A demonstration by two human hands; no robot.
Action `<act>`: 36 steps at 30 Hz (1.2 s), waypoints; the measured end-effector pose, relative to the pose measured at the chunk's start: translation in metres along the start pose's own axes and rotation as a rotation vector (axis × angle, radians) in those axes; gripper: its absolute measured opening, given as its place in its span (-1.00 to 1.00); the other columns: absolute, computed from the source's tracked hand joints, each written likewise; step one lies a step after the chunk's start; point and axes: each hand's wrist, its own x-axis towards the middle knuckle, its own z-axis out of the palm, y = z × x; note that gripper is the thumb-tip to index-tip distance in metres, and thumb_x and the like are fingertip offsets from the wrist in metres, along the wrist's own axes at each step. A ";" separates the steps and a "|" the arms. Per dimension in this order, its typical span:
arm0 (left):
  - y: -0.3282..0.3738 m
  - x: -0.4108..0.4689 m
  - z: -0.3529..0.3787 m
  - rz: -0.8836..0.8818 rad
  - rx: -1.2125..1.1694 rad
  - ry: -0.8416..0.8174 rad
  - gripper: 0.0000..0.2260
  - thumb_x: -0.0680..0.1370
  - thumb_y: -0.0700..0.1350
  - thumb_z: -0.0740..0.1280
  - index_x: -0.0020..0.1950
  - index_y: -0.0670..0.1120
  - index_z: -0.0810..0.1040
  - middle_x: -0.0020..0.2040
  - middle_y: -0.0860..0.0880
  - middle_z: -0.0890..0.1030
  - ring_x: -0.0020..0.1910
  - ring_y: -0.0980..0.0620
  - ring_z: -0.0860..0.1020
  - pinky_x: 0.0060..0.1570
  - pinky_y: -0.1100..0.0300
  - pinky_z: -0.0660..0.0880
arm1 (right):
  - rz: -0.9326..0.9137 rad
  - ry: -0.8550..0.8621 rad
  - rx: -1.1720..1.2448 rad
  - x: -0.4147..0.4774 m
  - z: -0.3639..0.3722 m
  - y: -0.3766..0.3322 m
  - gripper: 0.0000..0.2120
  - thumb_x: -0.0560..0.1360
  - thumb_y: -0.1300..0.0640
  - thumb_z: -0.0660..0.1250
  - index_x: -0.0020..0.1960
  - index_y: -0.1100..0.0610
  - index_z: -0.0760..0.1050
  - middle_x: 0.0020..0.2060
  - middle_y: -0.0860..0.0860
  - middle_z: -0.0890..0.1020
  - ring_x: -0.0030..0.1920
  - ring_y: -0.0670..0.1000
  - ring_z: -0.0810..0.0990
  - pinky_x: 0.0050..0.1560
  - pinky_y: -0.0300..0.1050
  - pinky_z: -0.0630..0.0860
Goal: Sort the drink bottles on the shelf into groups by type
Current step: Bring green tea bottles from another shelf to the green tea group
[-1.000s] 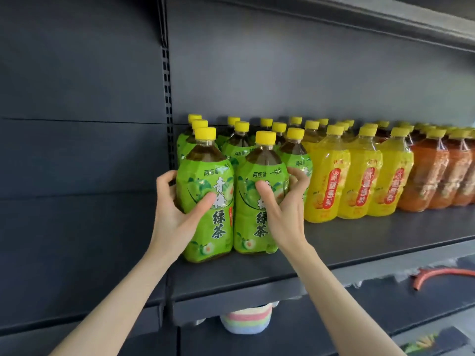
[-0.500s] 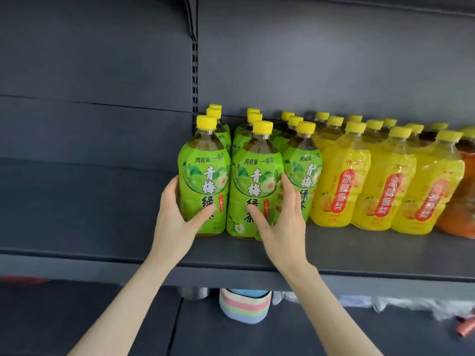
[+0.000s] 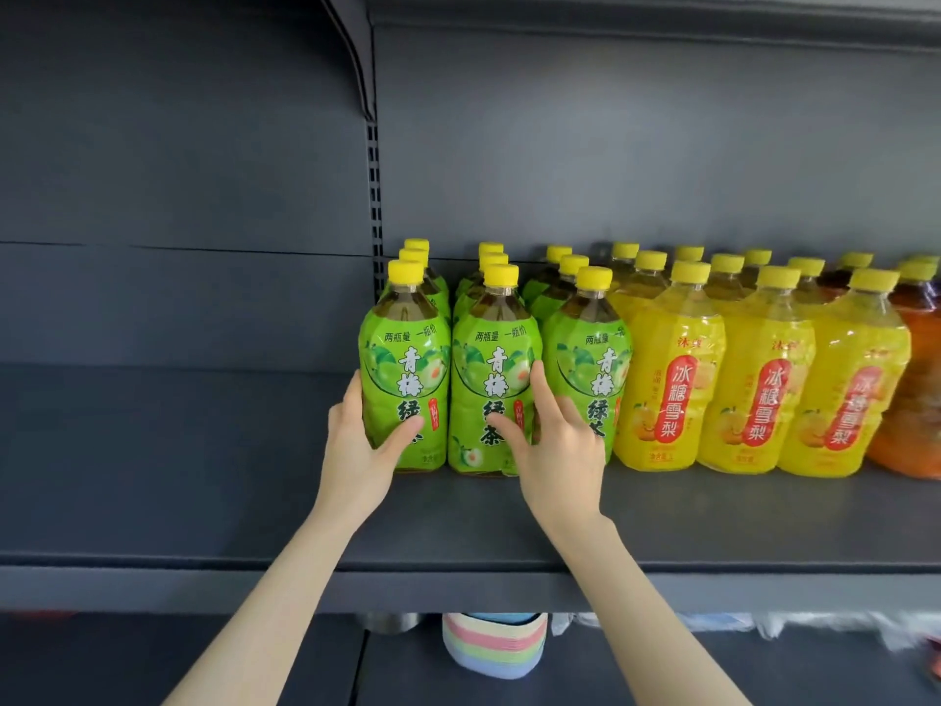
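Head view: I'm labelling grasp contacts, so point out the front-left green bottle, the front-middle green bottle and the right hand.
front-left green bottle [image 3: 402, 359], head view, upper label.
front-middle green bottle [image 3: 489, 360], head view, upper label.
right hand [image 3: 560, 450], head view, back of hand.

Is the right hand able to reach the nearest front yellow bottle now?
Probably yes: the right hand holds the middle green bottle, and the front yellow bottle stands two places right, front row, nothing before it.
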 end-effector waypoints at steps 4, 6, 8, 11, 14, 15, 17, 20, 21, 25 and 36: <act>-0.009 0.007 0.000 -0.007 0.020 -0.001 -0.26 0.42 0.11 0.41 0.50 0.08 0.12 0.35 0.01 0.39 0.30 0.03 0.40 0.30 -0.02 0.37 | -0.019 0.000 -0.087 0.004 0.003 0.001 -0.37 0.32 -0.16 0.46 0.26 0.19 0.53 -0.44 0.06 0.49 -0.55 -0.04 0.23 -0.60 -0.28 0.20; -0.010 0.007 -0.001 -0.006 0.025 0.001 -0.26 0.41 0.15 0.40 0.49 0.10 0.12 0.35 0.02 0.41 0.31 0.01 0.41 0.28 -0.10 0.40 | -0.007 -0.021 -0.070 0.004 0.004 0.001 -0.37 0.33 -0.15 0.46 0.28 0.18 0.52 -0.42 0.06 0.50 -0.54 -0.05 0.25 -0.61 -0.26 0.24; -0.009 0.005 0.001 -0.009 0.032 0.014 -0.27 0.41 0.15 0.40 0.49 0.09 0.13 0.35 0.01 0.42 0.30 0.00 0.42 0.28 -0.10 0.40 | 0.003 -0.035 -0.039 0.004 0.005 0.000 -0.36 0.34 -0.13 0.47 0.31 0.19 0.49 -0.43 0.05 0.49 -0.54 -0.05 0.28 -0.61 -0.28 0.21; -0.007 0.004 0.003 0.007 0.077 0.039 -0.29 0.43 0.12 0.39 0.49 0.03 0.15 0.34 -0.02 0.42 0.28 -0.04 0.42 0.25 -0.04 0.38 | 0.018 -0.044 -0.001 0.003 0.007 0.001 -0.35 0.35 -0.10 0.47 0.34 0.19 0.47 -0.47 0.02 0.49 -0.54 -0.06 0.29 -0.58 -0.35 0.09; -0.005 0.002 0.003 0.018 0.091 0.044 -0.29 0.44 0.13 0.38 0.49 0.01 0.14 0.35 -0.03 0.43 0.29 -0.07 0.43 0.25 -0.05 0.38 | 0.054 -0.080 -0.019 0.000 0.007 0.002 -0.33 0.40 -0.10 0.43 0.42 0.15 0.38 -0.44 0.02 0.53 -0.53 -0.04 0.35 -0.56 -0.31 0.20; -0.005 0.002 0.003 0.017 0.086 0.037 -0.29 0.44 0.12 0.38 0.49 0.01 0.13 0.35 -0.03 0.43 0.30 -0.07 0.42 0.26 -0.06 0.38 | 0.069 -0.138 -0.031 -0.001 0.005 0.001 -0.31 0.43 -0.11 0.40 0.47 0.11 0.29 -0.39 0.03 0.56 -0.49 0.00 0.43 -0.53 -0.24 0.30; -0.003 -0.001 0.003 0.006 0.073 0.017 -0.28 0.44 0.07 0.40 0.49 0.00 0.12 0.35 -0.02 0.42 0.30 -0.05 0.41 0.24 -0.03 0.40 | 0.117 -0.265 -0.049 -0.003 -0.001 0.003 -0.27 0.49 -0.13 0.33 0.54 0.02 0.10 -0.21 0.05 0.59 -0.31 0.08 0.57 -0.37 -0.10 0.47; 0.002 -0.007 0.008 -0.001 0.085 0.043 -0.23 0.39 0.03 0.47 0.47 -0.04 0.12 0.29 -0.04 0.35 0.32 -0.05 0.35 0.17 0.10 0.35 | 0.087 -0.147 -0.023 -0.006 -0.013 0.007 -0.34 0.45 -0.06 0.43 0.45 0.10 0.31 -0.05 0.13 0.58 -0.14 0.14 0.59 -0.33 -0.07 0.52; 0.004 -0.009 0.010 -0.007 0.094 0.065 -0.15 0.36 0.05 0.49 0.49 -0.06 0.07 0.32 -0.07 0.30 0.34 -0.07 0.32 0.20 0.07 0.35 | 0.064 -0.078 -0.027 -0.006 -0.015 0.010 -0.36 0.40 -0.03 0.49 0.39 0.15 0.39 -0.03 0.17 0.57 -0.08 0.16 0.56 -0.34 -0.07 0.52; 0.019 -0.010 0.023 0.006 0.149 0.156 0.07 0.26 0.11 0.55 0.52 -0.06 -0.10 0.45 -0.14 0.12 0.43 -0.13 0.19 0.30 -0.12 0.29 | 0.054 0.035 -0.137 0.001 -0.015 0.024 -0.18 0.31 -0.10 0.53 0.44 0.15 0.28 0.28 0.31 0.40 0.23 0.23 0.33 0.08 0.18 0.49; 0.024 -0.005 0.043 -0.027 0.321 0.244 0.22 0.19 0.26 0.52 0.51 -0.10 -0.25 0.46 -0.19 0.11 0.41 -0.20 0.19 0.25 -0.19 0.30 | 0.061 -0.049 -0.222 0.008 -0.008 0.037 0.00 0.20 -0.08 0.61 0.49 0.04 0.15 0.40 0.21 0.23 0.22 0.34 0.39 -0.15 0.16 0.62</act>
